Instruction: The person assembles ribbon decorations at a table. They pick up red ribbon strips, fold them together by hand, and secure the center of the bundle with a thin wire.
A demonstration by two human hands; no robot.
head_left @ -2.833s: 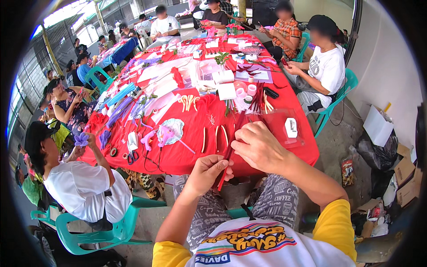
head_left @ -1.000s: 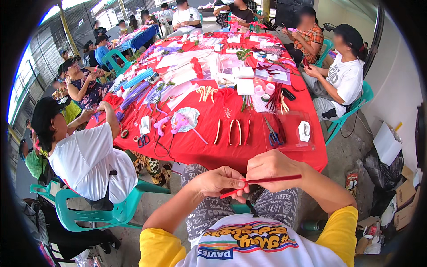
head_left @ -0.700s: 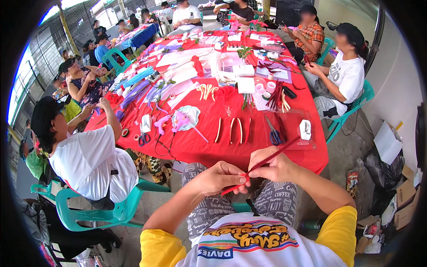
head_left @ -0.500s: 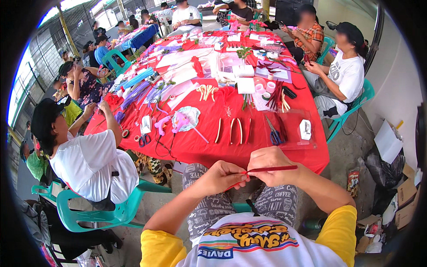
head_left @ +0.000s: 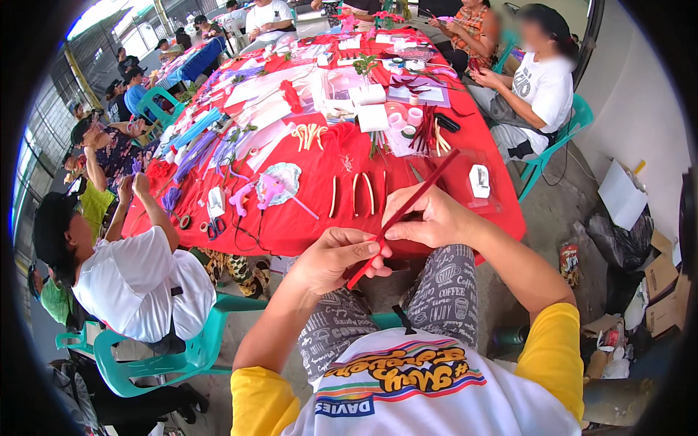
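Note:
A dark red pipe cleaner (head_left: 424, 190) slants across in front of me, over the near edge of the table. My left hand (head_left: 336, 256) pinches its lower part between thumb and fingers. Higher up, my right hand (head_left: 430, 216) has thumb and forefinger closed on the same strip, close to the left fingertips. The strip's top end sticks out free beyond the right hand. Past my hands, several bent red-and-cream strips (head_left: 356, 195) lie in a row on the red tablecloth (head_left: 305, 231). A scissors blade shows beside the right hand, which hides the rest.
Two pink glue guns (head_left: 241, 198) lie left of the strips, one on a foil-like sheet; scissors (head_left: 213, 228) are nearby. White rolls (head_left: 367, 95), a leafy sprig (head_left: 365, 67) and purple bundles (head_left: 195, 154) crowd farther back. People sit at left (head_left: 138, 283) and right (head_left: 538, 91) on green chairs.
The pipe cleaner has swung from nearly level to a steep slant, its free end upward. Both hands have risen, and the right hand has turned and opened its fist into a pinch.

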